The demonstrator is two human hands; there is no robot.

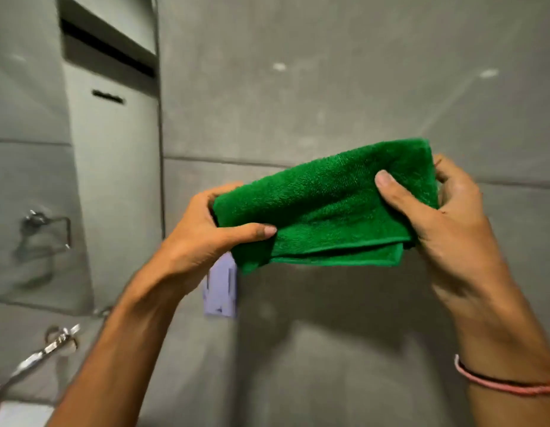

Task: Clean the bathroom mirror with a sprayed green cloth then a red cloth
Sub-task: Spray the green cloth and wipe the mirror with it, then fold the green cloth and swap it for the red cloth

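Hands folding green cloth [326,208], frame centre.
Left hand [202,232] and right hand [446,217] each pinch an end.

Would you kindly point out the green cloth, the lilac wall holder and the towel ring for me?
green cloth [329,204], head view, middle of the folded top face.
lilac wall holder [221,291], head view, its front face.
towel ring [51,229], head view, its metal loop.

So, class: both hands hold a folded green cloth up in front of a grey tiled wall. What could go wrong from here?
1. The folded green terry cloth is held only at its ends by the left hand and right hand; its loose lower layers could fall open.
2. No mirror or spray bottle shows, and the picture is blurred, so the person might wipe dry or start on the grey tiled wall.
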